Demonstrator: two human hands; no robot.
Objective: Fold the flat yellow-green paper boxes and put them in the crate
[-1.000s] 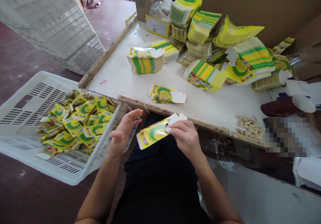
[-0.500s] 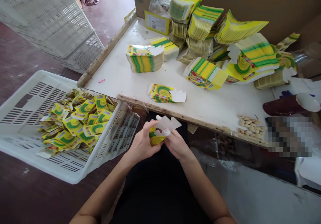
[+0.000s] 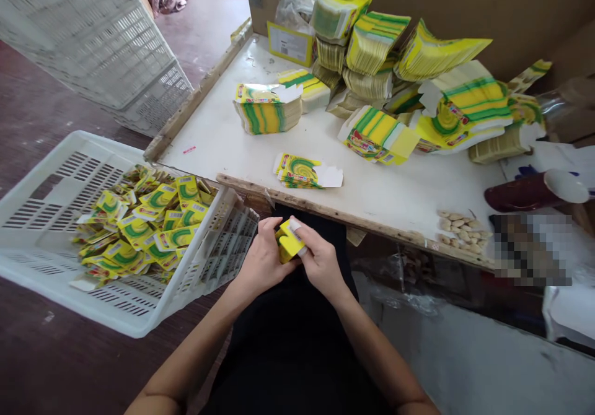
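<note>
Both hands meet over my lap, just below the table's front edge. My left hand (image 3: 261, 260) and my right hand (image 3: 320, 260) grip one small yellow carton (image 3: 289, 244) between them, its flaps folded shut. A short stack of flat yellow-green cartons (image 3: 300, 171) lies on the white table (image 3: 223, 136) right above my hands. To my left a white plastic crate (image 3: 41, 173) holds several folded cartons (image 3: 139, 226).
Tall stacks of flat cartons (image 3: 372, 49) crowd the table's back and right. Another stack (image 3: 264, 108) sits mid-table. A pile of nuts (image 3: 460, 229) and a dark red bottle (image 3: 530, 195) lie at the right. Empty crates (image 3: 93, 37) lean at the upper left.
A second ago my right hand alone held a flat carton. My left hand joined it, the carton was opened up, and its white flaps are now folded closed.
</note>
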